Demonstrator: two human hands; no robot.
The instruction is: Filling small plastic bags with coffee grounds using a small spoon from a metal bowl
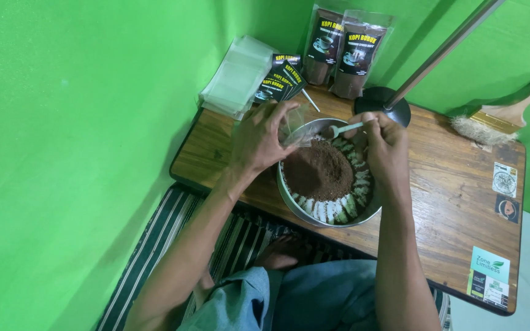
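A metal bowl point(289, 197) sits on a low wooden table point(449, 202), lined with patterned paper and heaped with dark brown powder point(317, 171). My left hand point(259, 138) holds a small clear plastic bag point(295, 125) open over the bowl's far rim. My right hand point(387, 147) grips a white plastic spoon point(343, 129), whose tip points toward the bag's mouth, just above the powder.
A stack of empty clear bags point(235, 76) and flat dark labels point(280, 79) lie at the table's far left. Two filled dark pouches point(341, 52) lean on the green wall. A round black stand base point(381, 101) with a metal pole and a paintbrush point(498, 119) lie right.
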